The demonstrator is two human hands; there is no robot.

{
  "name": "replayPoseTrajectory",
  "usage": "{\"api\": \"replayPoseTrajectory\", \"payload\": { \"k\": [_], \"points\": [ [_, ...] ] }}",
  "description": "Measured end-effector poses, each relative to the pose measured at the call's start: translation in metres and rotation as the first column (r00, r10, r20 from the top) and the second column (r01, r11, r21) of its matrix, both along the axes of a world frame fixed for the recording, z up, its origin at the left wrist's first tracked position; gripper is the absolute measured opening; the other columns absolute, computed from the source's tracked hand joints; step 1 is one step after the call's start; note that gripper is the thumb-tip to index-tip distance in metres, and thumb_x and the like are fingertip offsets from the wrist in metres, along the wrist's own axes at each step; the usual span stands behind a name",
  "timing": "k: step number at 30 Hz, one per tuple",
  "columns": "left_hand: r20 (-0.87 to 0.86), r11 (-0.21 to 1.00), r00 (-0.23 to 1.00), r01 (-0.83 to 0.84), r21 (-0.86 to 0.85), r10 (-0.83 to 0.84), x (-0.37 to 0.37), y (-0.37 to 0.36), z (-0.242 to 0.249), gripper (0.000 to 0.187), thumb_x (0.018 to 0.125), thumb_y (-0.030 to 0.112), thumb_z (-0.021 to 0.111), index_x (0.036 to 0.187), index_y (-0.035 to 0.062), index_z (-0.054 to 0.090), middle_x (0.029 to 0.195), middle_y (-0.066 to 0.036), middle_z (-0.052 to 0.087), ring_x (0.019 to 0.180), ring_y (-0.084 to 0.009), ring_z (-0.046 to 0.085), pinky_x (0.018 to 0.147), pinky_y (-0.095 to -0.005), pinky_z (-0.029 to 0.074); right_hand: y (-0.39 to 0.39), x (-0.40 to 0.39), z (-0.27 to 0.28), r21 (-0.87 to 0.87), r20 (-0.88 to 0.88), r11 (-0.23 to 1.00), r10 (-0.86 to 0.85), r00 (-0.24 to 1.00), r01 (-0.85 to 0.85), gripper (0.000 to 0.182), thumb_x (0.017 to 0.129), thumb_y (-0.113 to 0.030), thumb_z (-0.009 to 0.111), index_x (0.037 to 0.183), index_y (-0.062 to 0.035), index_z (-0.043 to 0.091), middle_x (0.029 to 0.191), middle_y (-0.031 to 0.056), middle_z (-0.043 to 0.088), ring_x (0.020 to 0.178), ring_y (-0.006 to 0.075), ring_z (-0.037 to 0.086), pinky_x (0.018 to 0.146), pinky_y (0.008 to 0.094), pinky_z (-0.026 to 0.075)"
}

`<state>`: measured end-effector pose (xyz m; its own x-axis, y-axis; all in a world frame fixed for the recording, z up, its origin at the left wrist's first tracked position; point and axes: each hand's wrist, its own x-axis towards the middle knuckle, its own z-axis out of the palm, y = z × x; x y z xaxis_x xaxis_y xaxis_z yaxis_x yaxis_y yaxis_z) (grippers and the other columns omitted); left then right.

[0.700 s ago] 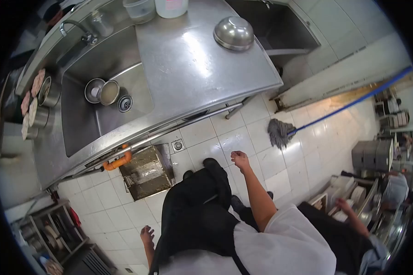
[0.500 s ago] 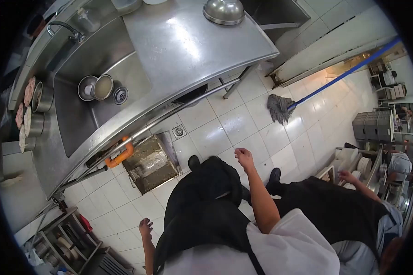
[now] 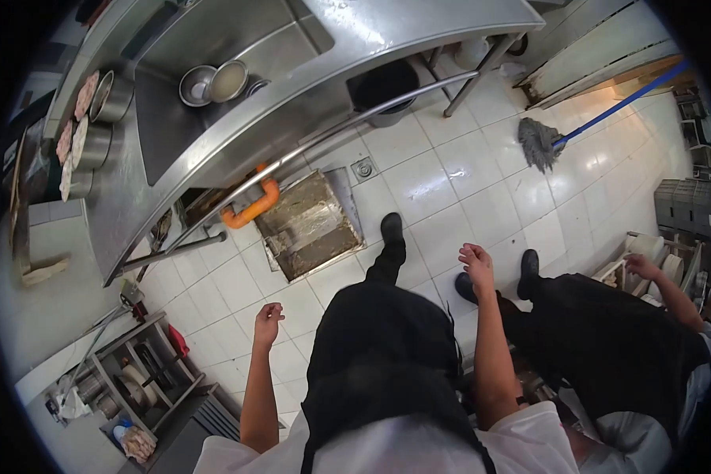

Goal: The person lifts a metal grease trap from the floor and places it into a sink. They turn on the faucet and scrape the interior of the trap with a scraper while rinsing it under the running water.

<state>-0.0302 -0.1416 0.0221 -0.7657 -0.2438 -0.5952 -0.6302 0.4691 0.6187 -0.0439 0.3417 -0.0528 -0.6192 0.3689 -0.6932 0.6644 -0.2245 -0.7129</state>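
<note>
My left hand [image 3: 268, 324] hangs over the white tiled floor with loosely bent fingers and holds nothing. Over the tiles to the right of my black apron [image 3: 379, 340], my right hand [image 3: 477, 265] is also bare, its fingers slightly curled and apart. Neither hand touches anything. Ahead of me, nearest my left hand, is a dirty square floor pit [image 3: 312, 229] with a metal rim. An orange pipe [image 3: 253, 207] comes down beside it from under the steel sink counter [image 3: 237, 130].
Two metal bowls [image 3: 213, 83] sit in the sink. A dark bucket [image 3: 387, 91] stands beneath the counter. The blue-handled mop [image 3: 540, 144] rests on the floor at right. Another person in a black apron [image 3: 608, 340] is close on my right, near racks. A low shelf unit [image 3: 146, 379] stands at left.
My view has shifted forward and left, so the sink and floor pit sit differently in it. My left arm has come further into view. One shoe has stepped forward beside the pit.
</note>
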Motion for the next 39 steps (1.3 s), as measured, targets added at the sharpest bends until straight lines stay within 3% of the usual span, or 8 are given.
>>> {"api": "replayPoseTrajectory", "payload": {
  "k": [15, 18, 26, 28, 31, 33, 36, 39],
  "points": [
    [0.149, 0.985, 0.982, 0.131, -0.109, -0.114, 0.038, -0.122, -0.015, 0.026, 0.08, 0.022, 0.05, 0.093, -0.0001, 0.053, 0.082, -0.009, 0.058, 0.068, -0.0154, 0.057, 0.061, -0.0253, 0.044, -0.194, 0.02, -0.103, -0.308, -0.074, 0.949, 0.046, 0.996, -0.067, 0.025, 0.078, -0.023, 0.051, 0.095, -0.0042, 0.052, 0.083, 0.0027, 0.057, 0.073, 0.0107, 0.053, 0.059, 0.0225, 0.038],
    [0.292, 0.994, 0.951, -0.107, 0.007, 0.1, -0.003, -0.122, -0.06, 0.03, 0.08, 0.026, 0.048, 0.099, 0.0029, 0.051, 0.089, -0.005, 0.057, 0.077, -0.0149, 0.056, 0.067, -0.0275, 0.042, -0.234, -0.004, -0.139, -0.338, 0.021, 0.938, 0.084, 0.996, -0.072, 0.024, 0.078, -0.021, 0.051, 0.094, -0.0037, 0.053, 0.083, 0.0027, 0.057, 0.074, 0.011, 0.054, 0.06, 0.0232, 0.038],
    [0.421, 0.931, 0.9, -0.247, 0.269, 0.117, -0.088, -0.18, -0.287, 0.043, 0.081, 0.031, 0.042, 0.117, 0.0078, 0.037, 0.119, -0.005, 0.043, 0.111, -0.0186, 0.038, 0.09, -0.0393, 0.025, -0.344, -0.096, -0.302, -0.179, -0.136, 0.97, 0.139, 0.981, -0.163, 0.028, 0.075, -0.009, 0.053, 0.101, 0.0021, 0.05, 0.093, 0.0084, 0.056, 0.088, 0.0167, 0.051, 0.079, 0.026, 0.038],
    [0.394, 0.923, 0.904, -0.284, 0.261, 0.167, -0.109, -0.19, -0.342, 0.043, 0.08, 0.031, 0.044, 0.117, 0.0092, 0.038, 0.109, -0.003, 0.048, 0.103, -0.0157, 0.042, 0.088, -0.0392, 0.027, -0.366, -0.121, -0.335, -0.195, -0.208, 0.98, 0.003, 0.978, -0.045, 0.04, 0.072, -0.012, 0.055, 0.107, 0.0042, 0.044, 0.1, 0.0143, 0.054, 0.094, 0.0192, 0.05, 0.082, 0.0276, 0.037],
    [0.373, 0.955, 0.916, -0.23, 0.187, 0.148, -0.133, -0.196, -0.4, 0.042, 0.08, 0.034, 0.042, 0.113, 0.0071, 0.042, 0.108, -0.007, 0.049, 0.101, -0.0181, 0.044, 0.084, -0.0337, 0.031, -0.38, -0.154, -0.384, 0.019, -0.267, 0.98, 0.196, 0.943, -0.198, 0.05, 0.072, -0.016, 0.054, 0.114, 0.0043, 0.038, 0.109, 0.0184, 0.048, 0.104, 0.0253, 0.045, 0.087, 0.0301, 0.035],
    [0.368, 0.968, 0.922, -0.188, 0.164, 0.117, -0.142, -0.204, -0.433, 0.042, 0.079, 0.034, 0.043, 0.111, 0.0057, 0.044, 0.107, -0.009, 0.049, 0.098, -0.0194, 0.046, 0.082, -0.0323, 0.034, -0.385, -0.173, -0.375, 0.397, -0.05, 0.817, 0.474, 0.879, -0.418, 0.056, 0.071, -0.022, 0.054, 0.116, 0.0046, 0.036, 0.114, 0.0225, 0.043, 0.107, 0.0307, 0.042, 0.089, 0.0321, 0.034],
    [0.316, 0.97, 0.919, -0.245, -0.013, 0.236, -0.136, -0.214, -0.48, 0.042, 0.077, 0.03, 0.045, 0.108, 0.0022, 0.045, 0.104, -0.013, 0.049, 0.094, -0.0246, 0.047, 0.08, -0.0301, 0.036, -0.398, -0.187, -0.386, 0.378, 0.062, 0.789, 0.5, 0.864, -0.484, 0.06, 0.07, -0.027, 0.052, 0.117, 0.006, 0.034, 0.115, 0.0259, 0.04, 0.108, 0.0331, 0.04, 0.091, 0.0327, 0.033],
    [0.049, 0.901, 0.908, -0.419, 0.114, 0.416, -0.139, -0.217, -0.51, 0.028, 0.074, 0.025, 0.047, 0.09, 0.0036, 0.053, 0.064, -0.004, 0.045, 0.055, -0.0168, 0.042, 0.05, -0.0307, 0.034, -0.406, -0.196, -0.397, 0.432, 0.099, 0.746, 0.52, 0.849, -0.507, 0.06, 0.069, -0.028, 0.053, 0.114, 0.0076, 0.035, 0.109, 0.0267, 0.044, 0.105, 0.0337, 0.042, 0.089, 0.0338, 0.034]
  ]
}}
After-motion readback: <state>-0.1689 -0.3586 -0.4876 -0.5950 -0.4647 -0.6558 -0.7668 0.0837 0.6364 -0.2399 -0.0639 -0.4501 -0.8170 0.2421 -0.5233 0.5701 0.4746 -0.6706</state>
